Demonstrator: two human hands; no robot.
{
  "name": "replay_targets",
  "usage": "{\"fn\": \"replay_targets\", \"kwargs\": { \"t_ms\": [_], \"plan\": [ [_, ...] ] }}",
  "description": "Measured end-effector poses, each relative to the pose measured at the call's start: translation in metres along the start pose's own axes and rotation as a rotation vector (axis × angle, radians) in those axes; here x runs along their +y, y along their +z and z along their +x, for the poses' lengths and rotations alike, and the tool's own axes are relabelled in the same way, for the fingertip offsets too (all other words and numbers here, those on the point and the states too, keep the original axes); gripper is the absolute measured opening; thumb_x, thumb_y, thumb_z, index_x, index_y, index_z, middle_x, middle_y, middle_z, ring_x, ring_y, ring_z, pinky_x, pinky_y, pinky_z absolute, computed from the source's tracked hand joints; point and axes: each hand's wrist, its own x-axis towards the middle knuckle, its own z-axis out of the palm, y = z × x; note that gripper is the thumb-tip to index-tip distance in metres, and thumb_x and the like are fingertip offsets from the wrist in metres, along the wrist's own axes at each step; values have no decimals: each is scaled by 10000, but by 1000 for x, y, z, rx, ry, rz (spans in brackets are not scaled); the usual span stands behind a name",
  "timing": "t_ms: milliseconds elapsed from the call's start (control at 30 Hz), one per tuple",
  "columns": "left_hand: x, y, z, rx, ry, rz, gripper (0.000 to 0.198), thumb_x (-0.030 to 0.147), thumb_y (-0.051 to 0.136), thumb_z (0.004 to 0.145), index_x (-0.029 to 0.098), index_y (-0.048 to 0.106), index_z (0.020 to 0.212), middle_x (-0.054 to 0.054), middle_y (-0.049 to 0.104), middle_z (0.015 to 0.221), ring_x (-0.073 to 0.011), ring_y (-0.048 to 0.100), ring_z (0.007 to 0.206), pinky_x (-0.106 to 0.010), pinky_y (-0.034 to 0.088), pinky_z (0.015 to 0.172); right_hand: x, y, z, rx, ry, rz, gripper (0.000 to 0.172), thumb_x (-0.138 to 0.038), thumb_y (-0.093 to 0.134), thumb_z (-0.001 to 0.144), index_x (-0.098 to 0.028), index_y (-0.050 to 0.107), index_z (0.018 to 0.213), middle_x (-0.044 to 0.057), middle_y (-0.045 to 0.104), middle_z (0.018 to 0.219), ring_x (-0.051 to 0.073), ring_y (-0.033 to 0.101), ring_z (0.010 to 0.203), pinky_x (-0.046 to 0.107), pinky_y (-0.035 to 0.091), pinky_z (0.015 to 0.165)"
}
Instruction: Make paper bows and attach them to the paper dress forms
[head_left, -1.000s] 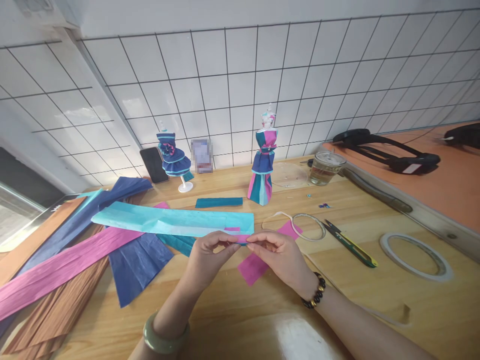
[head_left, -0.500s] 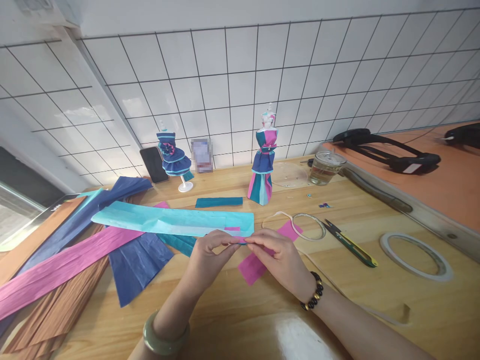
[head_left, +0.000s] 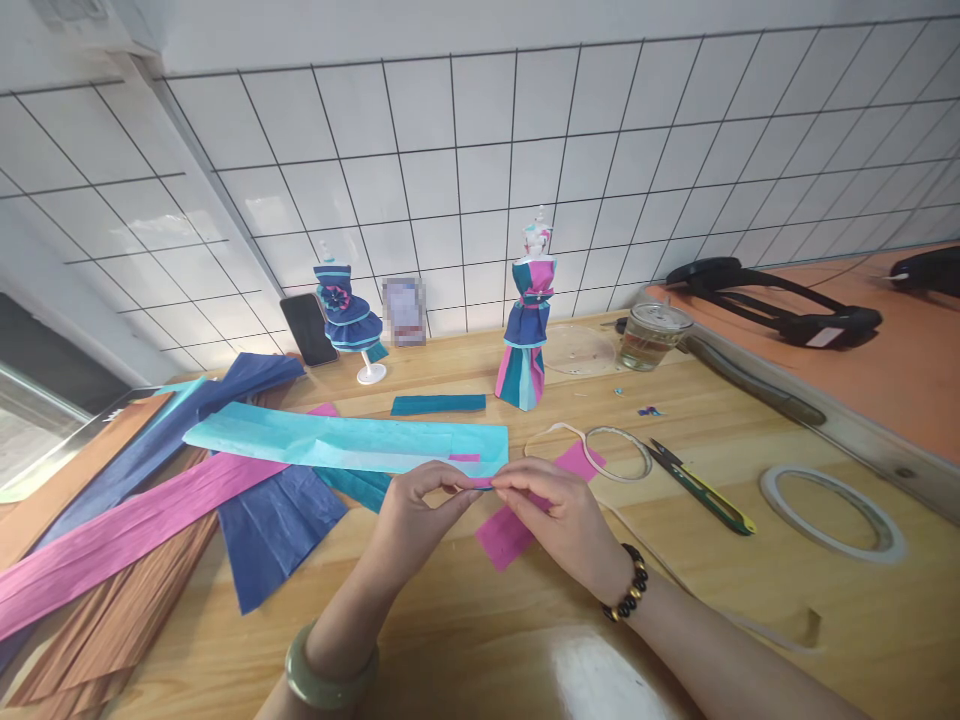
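Turquoise paper [head_left: 352, 440] beyond hands [head_left: 421, 515] — tape roll [head_left: 887, 540], glass [head_left: 651, 342] rightward

I see through one camera worn on my head, looking forward and down over the wooden table [head_left: 450, 630] from the side nearest me, with the long-dressed figurine [head_left: 527, 320] farther off, facing the lens. My left hand [head_left: 421, 508] and right hand [head_left: 561, 510] come nearer to the camera than the figurine, and the tiled wall [head_left: 480, 140] closes the view behind it. The framing is wide, reaching brown paper [head_left: 127, 590] left of the figurine and a white tape ring [head_left: 772, 490] right of it. My fingers seem to hide part of the small pink strip [head_left: 482, 482].
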Motion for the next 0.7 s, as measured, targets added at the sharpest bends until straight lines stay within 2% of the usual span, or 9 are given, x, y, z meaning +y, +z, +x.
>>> {"fn": "replay_targets", "kwargs": {
  "t_ms": [100,233,400,700],
  "plan": [
    [-1,0,1,10,19,-6,71,244,637,728,192,667,690,-43,676,745,-177,620,746,-292,491,715,1,1,0,3,0,12,165,-200,524,833,-244,683,830,44,673,856,175,616,801,306,508,716],
    [0,-1,1,25,29,0,41,220,657,711,211,696,705,-58,680,873,-197,619,863,-328,476,813,1,2,1,17,13,12,161,-186,542,814,-244,693,806,43,673,851,173,621,794,300,514,708],
    [0,-1,1,-7,36,-45,51,209,649,720,186,685,692,-52,671,748,-176,620,749,-300,488,731,0,2,1,36,35,20,155,-166,562,786,-236,701,791,41,678,832,169,627,771,292,514,696],
    [-3,-1,-1,-12,-13,-38,85,243,630,737,178,652,687,-34,670,729,-160,613,709,-269,474,689,0,2,1,15,56,58,164,-152,554,792,-224,700,810,35,678,800,160,618,756,273,492,667]
  ]
}}
